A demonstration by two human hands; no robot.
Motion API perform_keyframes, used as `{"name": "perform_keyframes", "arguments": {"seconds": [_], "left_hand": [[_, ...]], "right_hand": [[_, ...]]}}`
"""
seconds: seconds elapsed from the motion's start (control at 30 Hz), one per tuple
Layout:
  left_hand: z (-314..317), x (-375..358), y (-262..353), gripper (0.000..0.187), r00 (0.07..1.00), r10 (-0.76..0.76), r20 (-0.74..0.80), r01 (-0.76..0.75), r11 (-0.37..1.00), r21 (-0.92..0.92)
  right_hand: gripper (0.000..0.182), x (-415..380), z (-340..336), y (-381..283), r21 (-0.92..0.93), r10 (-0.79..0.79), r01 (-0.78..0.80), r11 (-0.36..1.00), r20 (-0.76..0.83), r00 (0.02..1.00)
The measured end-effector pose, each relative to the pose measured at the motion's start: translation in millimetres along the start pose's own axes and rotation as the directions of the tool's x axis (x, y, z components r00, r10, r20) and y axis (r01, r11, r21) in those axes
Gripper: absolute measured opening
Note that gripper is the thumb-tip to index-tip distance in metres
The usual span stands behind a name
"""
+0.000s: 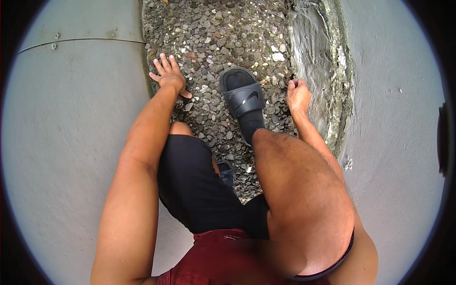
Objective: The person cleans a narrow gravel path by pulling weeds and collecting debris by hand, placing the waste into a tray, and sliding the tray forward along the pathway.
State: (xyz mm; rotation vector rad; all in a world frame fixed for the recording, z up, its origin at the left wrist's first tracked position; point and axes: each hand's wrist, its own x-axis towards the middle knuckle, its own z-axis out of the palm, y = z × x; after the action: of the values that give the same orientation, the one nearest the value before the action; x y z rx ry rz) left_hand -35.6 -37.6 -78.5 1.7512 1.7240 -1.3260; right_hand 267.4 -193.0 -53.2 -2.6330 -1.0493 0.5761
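My left hand (168, 76) rests on the left edge of a pebble-covered strip (209, 33), its fingers spread and pointing away from me. My right hand (298, 97) is at the strip's right edge, beside a weathered ridge of rough concrete (313, 52). Its fingers are curled in, and whatever they may hold is hidden. Between the hands, a black slide sandal (244, 99) worn over a black sock stands on the pebbles. Lower down, a second dark sandal (226, 174) shows partly behind my leg.
On the left lies a smooth grey surface (85, 95) with a curved seam and several small bolts (54, 46). Another grey painted surface (394, 61) extends along the right. A dark object (443, 140) stands at the far right edge.
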Motion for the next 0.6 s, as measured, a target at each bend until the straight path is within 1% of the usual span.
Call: {"name": "perform_keyframes", "arguments": {"seconds": [0.03, 0.13, 0.17, 0.27, 0.3, 0.4, 0.43, 0.5, 0.53, 0.57, 0.6], "left_hand": [[-0.6, -0.8, 0.0, 0.150, 1.000, 0.000, 0.001, 0.000, 1.000, -0.002], [-1.8, -2.3, 1.1, 0.150, 1.000, 0.006, 0.000, -0.006, 1.000, -0.010], [-1.4, -2.2, -0.1, 0.150, 1.000, 0.006, 0.000, -0.006, 1.000, -0.011], [-0.1, -0.9, 0.1, 0.150, 1.000, 0.007, 0.001, -0.007, 1.000, 0.003], [-0.5, 0.0, 1.0, 0.150, 1.000, 0.000, -0.003, 0.000, 1.000, 0.010], [0.1, 0.6, 2.4, 0.151, 1.000, -0.014, -0.005, 0.014, 1.000, 0.022], [-0.6, 0.3, 2.3, 0.151, 1.000, -0.015, -0.004, 0.015, 1.000, 0.021], [-0.4, 0.0, 1.9, 0.152, 1.000, -0.013, -0.007, 0.014, 1.000, 0.018], [0.2, 0.5, 1.7, 0.152, 1.000, -0.010, -0.012, 0.010, 1.000, 0.016], [0.8, 0.4, 1.4, 0.152, 1.000, -0.008, -0.015, 0.008, 1.000, 0.012], [0.7, 0.2, 1.0, 0.152, 1.000, -0.008, -0.014, 0.008, 1.000, 0.012]], "right_hand": [[0.019, 5.8, 7.9, 12.4, -0.014, -0.008, 0.009, 1.000, 0.076, 0.997], [0.018, 1.1, 17.8, 24.0, -0.088, -0.072, 0.072, 0.994, 0.003, 0.997], [0.016, 0.6, 19.2, 25.3, -0.005, -0.051, 0.051, 0.999, 0.004, 0.999], [0.014, 2.1, 13.1, 19.8, -0.026, -0.188, 0.186, 0.982, -0.089, 0.978], [0.015, 7.6, 14.0, 21.4, -0.091, -0.284, 0.276, 0.957, -0.089, 0.955], [0.018, 16.4, 13.6, 9.1, -0.224, -0.260, 0.257, 0.940, 0.016, 0.966], [0.019, 20.3, 12.1, 2.5, -0.192, -0.133, 0.149, 0.970, 0.090, 0.987], [0.021, 38.1, 28.9, 13.0, -0.307, -0.118, 0.170, 0.937, 0.180, 0.976], [0.023, 38.9, 27.5, 7.1, -0.361, -0.105, 0.182, 0.915, 0.223, 0.969], [0.025, 36.4, 21.1, -3.0, -0.427, -0.028, 0.155, 0.891, 0.288, 0.957], [0.025, 35.6, 21.4, -2.4, -0.402, -0.050, 0.162, 0.901, 0.274, 0.960]]}}
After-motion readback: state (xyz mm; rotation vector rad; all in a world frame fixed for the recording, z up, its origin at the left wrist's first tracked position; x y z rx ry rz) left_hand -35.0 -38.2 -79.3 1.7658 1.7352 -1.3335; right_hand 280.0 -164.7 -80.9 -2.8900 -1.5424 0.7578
